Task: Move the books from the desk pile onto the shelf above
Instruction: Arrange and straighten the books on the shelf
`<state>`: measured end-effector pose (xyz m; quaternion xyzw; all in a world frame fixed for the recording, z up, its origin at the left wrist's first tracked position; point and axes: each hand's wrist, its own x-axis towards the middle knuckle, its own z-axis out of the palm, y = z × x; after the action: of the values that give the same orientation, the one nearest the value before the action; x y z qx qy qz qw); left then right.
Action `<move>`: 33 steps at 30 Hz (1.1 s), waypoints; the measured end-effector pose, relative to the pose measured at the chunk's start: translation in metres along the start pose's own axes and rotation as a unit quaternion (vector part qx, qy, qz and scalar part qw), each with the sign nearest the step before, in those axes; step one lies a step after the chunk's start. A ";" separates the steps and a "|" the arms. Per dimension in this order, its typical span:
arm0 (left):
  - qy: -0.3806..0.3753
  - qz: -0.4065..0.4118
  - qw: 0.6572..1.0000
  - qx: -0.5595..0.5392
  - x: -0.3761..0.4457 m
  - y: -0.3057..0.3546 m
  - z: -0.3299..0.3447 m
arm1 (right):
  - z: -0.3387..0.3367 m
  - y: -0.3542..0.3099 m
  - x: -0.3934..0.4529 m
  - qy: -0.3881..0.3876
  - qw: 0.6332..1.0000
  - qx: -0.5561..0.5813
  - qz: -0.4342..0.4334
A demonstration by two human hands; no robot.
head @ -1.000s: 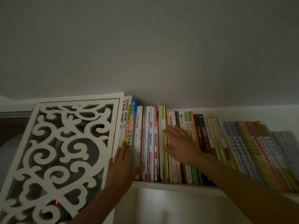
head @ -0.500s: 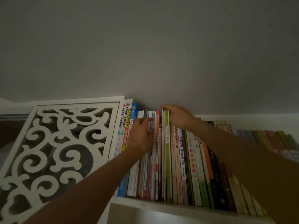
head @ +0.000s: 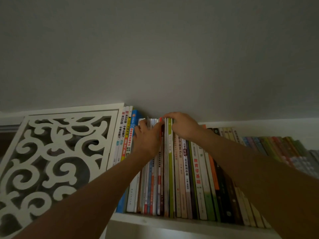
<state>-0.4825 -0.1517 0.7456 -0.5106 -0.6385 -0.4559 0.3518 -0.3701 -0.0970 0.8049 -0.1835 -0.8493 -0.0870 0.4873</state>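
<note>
Reaching up with both arms outstretched, the left hand (head: 146, 140) presses flat, fingers straight, against the upright row of colourful paperback books (head: 188, 178) on the white wooden shelf (head: 155, 221). The right hand (head: 183, 126) curls over the top of a green-spined book (head: 170, 178), gripping it

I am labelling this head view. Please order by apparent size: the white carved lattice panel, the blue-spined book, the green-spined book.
1. White carved lattice panel, clearly largest.
2. Blue-spined book and green-spined book: similar; an arm hides part of the blue one, so unranked.

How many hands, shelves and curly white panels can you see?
Hands: 2 (left hand, right hand, both on the books)
Shelf: 1
Panel: 1
Total: 4
</note>
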 end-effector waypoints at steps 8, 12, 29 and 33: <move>0.030 -0.021 0.988 -0.153 -0.002 0.010 -0.016 | 0.003 0.006 -0.005 0.024 0.994 -0.092 -0.049; 0.044 0.013 0.974 -0.224 -0.010 0.008 -0.031 | 0.003 0.003 -0.011 -0.002 0.992 -0.121 -0.032; 0.079 -0.023 0.985 -0.152 -0.049 0.009 0.013 | 0.035 0.022 -0.124 -0.037 0.977 -0.192 -0.090; 0.103 -0.005 0.977 -0.188 -0.055 0.004 -0.003 | 0.033 0.021 -0.125 -0.062 0.966 -0.234 -0.086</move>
<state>-0.4660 -0.1723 0.6972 -0.5150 -0.5043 -0.6192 0.3114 -0.3312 -0.0946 0.6802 -0.2240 -0.8464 -0.3134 0.3677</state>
